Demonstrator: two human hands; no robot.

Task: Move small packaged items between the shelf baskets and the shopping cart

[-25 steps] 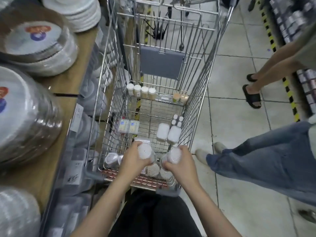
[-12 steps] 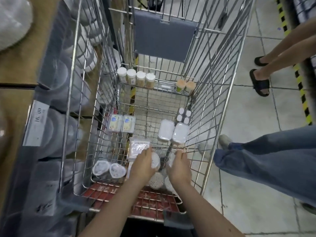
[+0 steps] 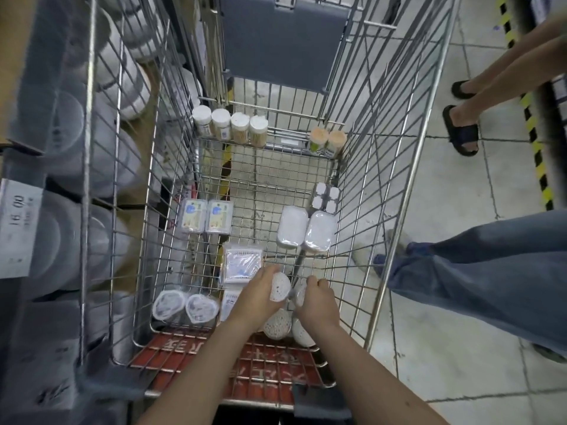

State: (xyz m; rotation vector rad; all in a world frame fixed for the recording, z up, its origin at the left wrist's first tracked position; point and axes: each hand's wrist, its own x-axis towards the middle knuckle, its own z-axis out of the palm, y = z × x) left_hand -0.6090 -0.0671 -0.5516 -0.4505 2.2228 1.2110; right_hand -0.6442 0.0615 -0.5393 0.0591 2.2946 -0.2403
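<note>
Two round tubs are being lowered into the shopping cart (image 3: 408,185): the left hand (image 3: 256,297) grips one tub (image 3: 279,286), the right hand (image 3: 316,299) curls round another (image 3: 300,294). Next, I judge, set them beside the two tubs (image 3: 277,328) near the cart's near end and release; flat packs (image 3: 207,216) and lidded boxes (image 3: 303,230) lie further in
</note>
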